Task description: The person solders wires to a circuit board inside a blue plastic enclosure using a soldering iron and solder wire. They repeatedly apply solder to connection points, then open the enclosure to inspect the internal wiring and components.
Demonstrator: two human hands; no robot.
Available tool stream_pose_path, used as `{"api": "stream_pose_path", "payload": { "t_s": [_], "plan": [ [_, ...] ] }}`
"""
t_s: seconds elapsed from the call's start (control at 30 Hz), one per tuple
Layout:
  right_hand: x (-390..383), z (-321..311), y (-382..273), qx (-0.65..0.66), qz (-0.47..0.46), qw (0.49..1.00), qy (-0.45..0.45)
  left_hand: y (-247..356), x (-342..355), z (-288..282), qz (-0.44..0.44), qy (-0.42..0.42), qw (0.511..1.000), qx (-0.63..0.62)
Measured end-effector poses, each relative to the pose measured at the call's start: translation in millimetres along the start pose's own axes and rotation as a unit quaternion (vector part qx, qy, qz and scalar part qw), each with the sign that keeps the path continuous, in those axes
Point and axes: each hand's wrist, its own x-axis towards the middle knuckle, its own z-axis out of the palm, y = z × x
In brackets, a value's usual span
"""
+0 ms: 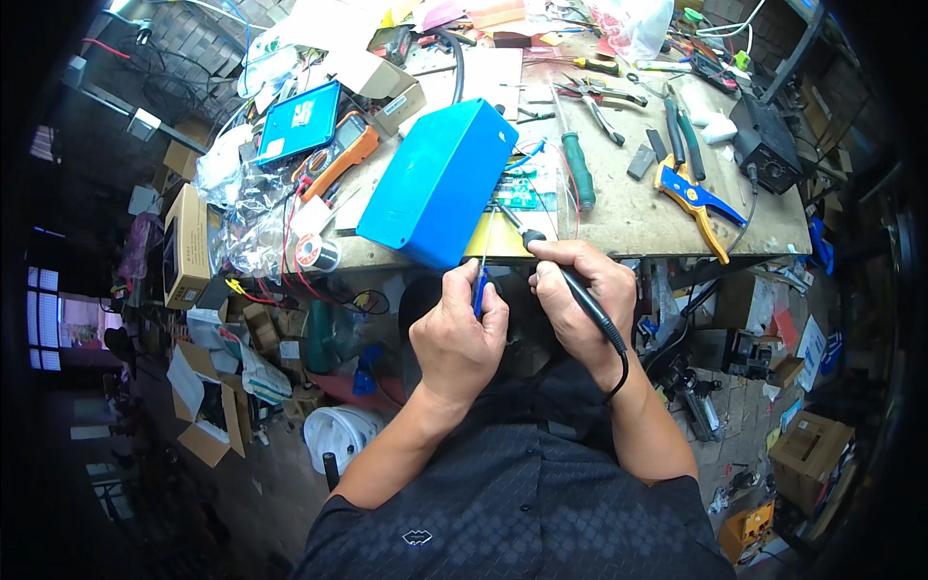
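My left hand [458, 324] is closed around a slim blue-handled tool [479, 288] with a thin metal shaft; its exact kind is unclear. In my right hand [590, 295] is a soldering iron [595, 311], its black handle across my palm and its cord falling past my wrist. The iron's tip points up and left toward a green circuit board [517, 191]. A large blue box [435, 174] stands tilted just beyond my left hand and hides part of the board. Below the board lies a yellow surface [503, 235].
Left of the box are an orange multimeter [340, 159], a blue case [300, 124] and a solder spool [316, 253]. To the right lie a green-handled screwdriver [577, 169], wire strippers [696, 198], pliers [601, 97] and a black power unit [766, 145]. A white bucket [338, 435] stands below.
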Motion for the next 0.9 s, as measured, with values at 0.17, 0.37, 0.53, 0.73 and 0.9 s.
{"api": "stream_pose_path", "payload": {
  "t_s": [0.17,0.37,0.53,0.73,0.9],
  "plan": [
    [-0.8,-0.4,2.0,0.003,-0.001,1.000,-0.002,-1.1,3.3,0.8,0.004,0.008,1.000,-0.002],
    [-0.8,-3.6,-0.5,-0.010,0.012,1.000,-0.025,-1.7,8.1,1.9,0.008,0.006,1.000,0.005],
    [0.0,-0.9,-0.5,0.005,0.006,1.000,-0.004,-1.0,9.1,-0.9,0.023,0.003,1.000,0.009],
    [-0.1,-1.0,-1.0,0.007,0.012,1.000,-0.007,0.3,11.7,-4.3,0.028,-0.007,1.000,0.012],
    [-0.8,-0.6,-0.1,0.007,0.006,1.000,-0.005,4.0,13.0,-6.5,0.021,-0.016,0.999,0.018]
  ]
}}
